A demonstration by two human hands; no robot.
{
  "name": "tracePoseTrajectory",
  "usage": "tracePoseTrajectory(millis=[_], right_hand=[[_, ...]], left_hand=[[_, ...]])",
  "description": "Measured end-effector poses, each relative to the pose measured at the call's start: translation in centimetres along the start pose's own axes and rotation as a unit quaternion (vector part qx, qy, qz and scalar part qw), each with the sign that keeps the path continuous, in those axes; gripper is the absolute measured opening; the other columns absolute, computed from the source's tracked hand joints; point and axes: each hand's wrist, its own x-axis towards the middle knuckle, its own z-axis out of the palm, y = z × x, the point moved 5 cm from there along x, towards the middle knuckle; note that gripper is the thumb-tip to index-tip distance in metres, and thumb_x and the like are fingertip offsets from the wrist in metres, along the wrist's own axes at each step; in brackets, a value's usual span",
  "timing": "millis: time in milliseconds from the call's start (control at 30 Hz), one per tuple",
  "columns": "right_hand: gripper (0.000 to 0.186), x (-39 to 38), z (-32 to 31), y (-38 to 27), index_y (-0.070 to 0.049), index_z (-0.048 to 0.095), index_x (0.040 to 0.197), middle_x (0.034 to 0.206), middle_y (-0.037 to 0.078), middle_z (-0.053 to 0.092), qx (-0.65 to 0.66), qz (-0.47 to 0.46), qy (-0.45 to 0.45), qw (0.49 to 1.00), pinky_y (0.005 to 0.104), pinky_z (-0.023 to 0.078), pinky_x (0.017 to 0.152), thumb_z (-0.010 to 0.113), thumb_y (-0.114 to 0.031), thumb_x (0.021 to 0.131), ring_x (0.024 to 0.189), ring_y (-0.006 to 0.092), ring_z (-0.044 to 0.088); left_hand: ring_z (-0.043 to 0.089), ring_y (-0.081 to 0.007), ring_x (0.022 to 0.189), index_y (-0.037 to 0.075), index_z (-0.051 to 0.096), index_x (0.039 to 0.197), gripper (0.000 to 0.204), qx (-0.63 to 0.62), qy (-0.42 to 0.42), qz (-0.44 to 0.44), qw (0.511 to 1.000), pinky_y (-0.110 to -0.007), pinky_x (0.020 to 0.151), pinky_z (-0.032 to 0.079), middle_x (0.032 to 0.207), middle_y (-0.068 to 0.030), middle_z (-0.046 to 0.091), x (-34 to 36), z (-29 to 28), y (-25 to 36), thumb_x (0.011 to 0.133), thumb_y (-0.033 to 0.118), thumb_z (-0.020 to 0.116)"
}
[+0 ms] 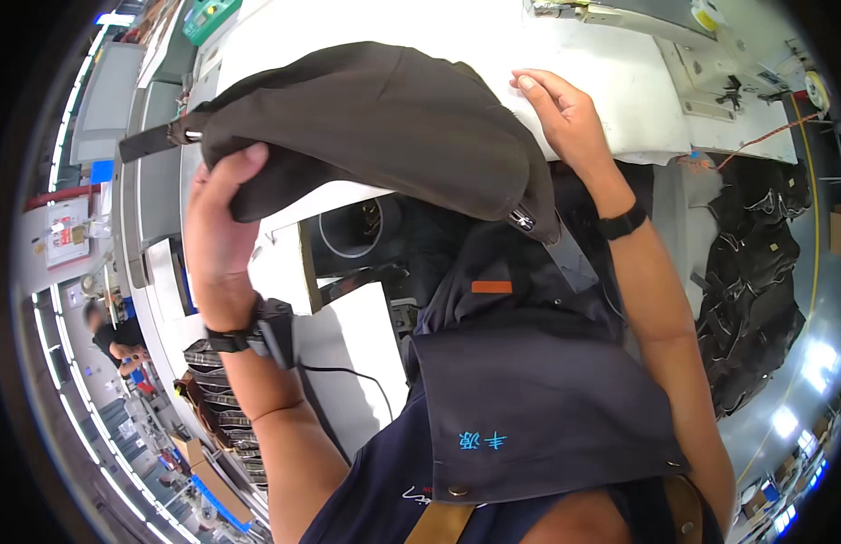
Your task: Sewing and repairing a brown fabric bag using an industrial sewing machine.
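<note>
Mostly, the dark bag hides its inside.

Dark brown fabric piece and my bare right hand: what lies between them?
The head view shows only bare white work surface between the dark brown fabric piece and your right hand.

Left hand partly behind fabric

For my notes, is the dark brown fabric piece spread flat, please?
Not flat: the fabric piece bulges, its left end gripped by the left hand.
</note>
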Motion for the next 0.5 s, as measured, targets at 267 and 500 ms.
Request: tracePoseTrajectory(millis=[267, 500], right_hand=[[0.059, -5.4, 5.4, -8.0, 0.001, 0.053, 0.145, 0.134, 0.012, 0.062, 0.370, 0.217, -0.130, 0.894, 0.0287, 0.048, 0.100, 0.055, -0.044, 0.107, 0.117, 0.0130, 0.059], [0.054, -10.1, 7.3, -7.3, 0.002, 0.053, 0.144, 0.129, 0.009, 0.064, 0.372, 0.253, -0.163, 0.878, 0.0282, 0.047, 0.102, 0.042, -0.041, 0.112, 0.117, 0.0135, 0.059]], left_hand=[[0.073, -0.0214, 0.102, -0.004, 0.067, 0.121, 0.031, -0.110, -0.139, -0.054, 0.983, -0.033, 0.088, 0.059, 0.113, -0.0117, 0.075, 3.0, 3.4, 1.4, 0.104, 0.021, 0.060], [0.063, -0.0080, 0.092, -0.003, 0.068, 0.120, 0.032, 0.167, -0.281, -0.082, 0.941, -0.027, 0.083, 0.052, 0.101, -0.0010, 0.072, -0.5, 10.6, -5.5, 0.102, 0.023, 0.067]])
